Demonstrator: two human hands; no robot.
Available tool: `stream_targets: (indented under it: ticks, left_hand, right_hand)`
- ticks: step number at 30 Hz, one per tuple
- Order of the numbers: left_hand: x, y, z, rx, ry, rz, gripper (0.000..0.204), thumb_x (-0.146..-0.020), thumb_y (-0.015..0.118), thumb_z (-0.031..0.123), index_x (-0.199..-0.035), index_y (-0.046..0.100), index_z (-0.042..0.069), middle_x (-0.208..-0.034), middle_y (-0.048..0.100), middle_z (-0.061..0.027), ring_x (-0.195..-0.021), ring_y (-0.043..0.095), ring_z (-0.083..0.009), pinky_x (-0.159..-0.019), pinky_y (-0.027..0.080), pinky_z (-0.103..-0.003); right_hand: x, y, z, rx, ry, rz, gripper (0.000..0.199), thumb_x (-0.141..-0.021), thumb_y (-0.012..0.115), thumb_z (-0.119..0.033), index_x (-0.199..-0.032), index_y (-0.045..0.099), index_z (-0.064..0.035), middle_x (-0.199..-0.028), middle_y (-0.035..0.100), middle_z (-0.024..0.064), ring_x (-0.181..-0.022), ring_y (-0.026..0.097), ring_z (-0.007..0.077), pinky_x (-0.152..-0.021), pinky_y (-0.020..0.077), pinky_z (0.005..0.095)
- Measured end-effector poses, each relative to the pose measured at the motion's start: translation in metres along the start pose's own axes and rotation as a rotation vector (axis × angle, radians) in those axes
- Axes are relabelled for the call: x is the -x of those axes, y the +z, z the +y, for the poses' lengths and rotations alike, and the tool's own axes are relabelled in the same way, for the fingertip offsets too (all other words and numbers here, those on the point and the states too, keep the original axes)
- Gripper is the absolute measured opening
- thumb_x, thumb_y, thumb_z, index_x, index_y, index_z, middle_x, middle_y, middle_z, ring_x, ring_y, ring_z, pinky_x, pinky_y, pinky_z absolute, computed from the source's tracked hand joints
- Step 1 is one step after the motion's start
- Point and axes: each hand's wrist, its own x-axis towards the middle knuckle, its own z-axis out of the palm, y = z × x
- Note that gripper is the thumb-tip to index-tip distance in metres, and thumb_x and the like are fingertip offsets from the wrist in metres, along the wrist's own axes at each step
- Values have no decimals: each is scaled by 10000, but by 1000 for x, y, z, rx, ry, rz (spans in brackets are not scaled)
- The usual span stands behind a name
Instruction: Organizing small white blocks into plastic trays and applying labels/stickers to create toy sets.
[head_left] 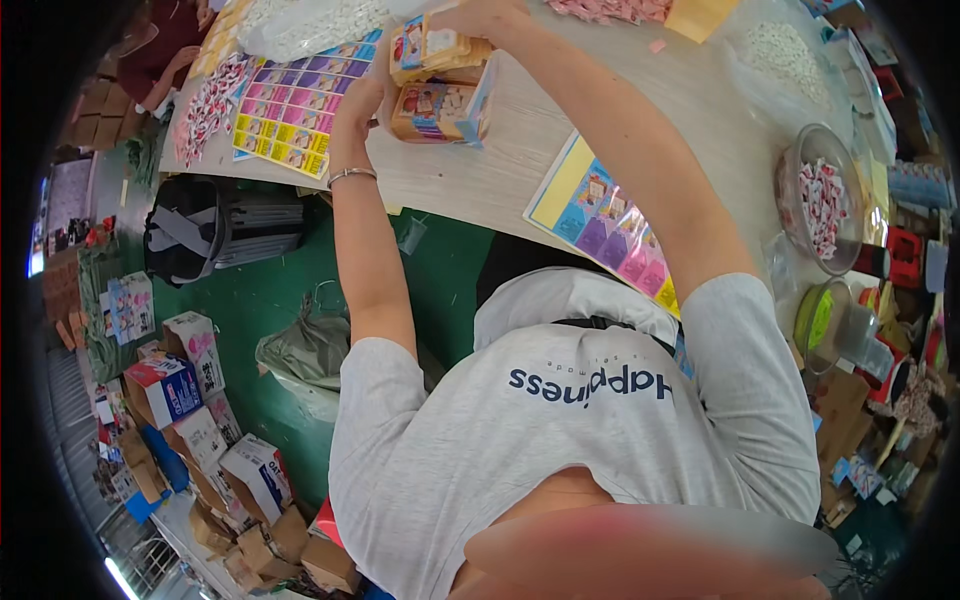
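Both hands hold small picture packs above the wooden table [520, 150] — the left hand [362, 100] grips the lower pack [440, 110], the right hand [480, 18] grips the top pack [435, 48]

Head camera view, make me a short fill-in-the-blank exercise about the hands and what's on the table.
1. Both hands hold a small printed ____ above the table.
2. The left hand has a thin metal ____ at its wrist.
3. The clear bowl at the right holds red and white ____.
4. The floor is ____.

Missing words: box; bracelet; wrapped sweets; green
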Motion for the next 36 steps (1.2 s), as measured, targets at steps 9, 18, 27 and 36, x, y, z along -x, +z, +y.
stream_targets:
  ticks: [9,18,27,36]
  left_hand:
    - [-35,23,32,-47,211,-79,396,-900,473,234,-1187,619,5,-1035,656,-149,-911,639,-304,-776,529,-472]
    - [12,74,82,-1081,1326,522,918,-638,876,378,-1404,453,103,-1334,577,-170,-1252,538,-344,-1050,428,-456]
    - [-34,63,54,-1147,1053,442,813,-686,863,300,-1347,451,69,-1219,610,-93,-1119,607,-285,-935,493,-438]
    - [-47,78,72,-1341,1110,423,946,-562,894,468,-1303,486,47,-1184,574,-81,-1168,539,-268,-913,502,-412]
  right_hand:
    - [-108,24,53,-109,187,176,630,-794,689,-414,-1172,638,87,-1195,648,294,-1127,650,362,-941,527,440]
    - [-91,32,60,431,-189,161,398,-902,601,-343,-991,722,25,-1023,714,206,-1103,653,371,-923,525,438]
    - [50,-13,31,409,-268,370,439,-887,609,-387,-1066,681,8,-980,710,158,-868,706,237,-784,556,371]
    - [39,24,72,66,-114,-78,407,-831,524,-363,-751,700,-5,-721,701,182,-733,693,368,-741,542,436]
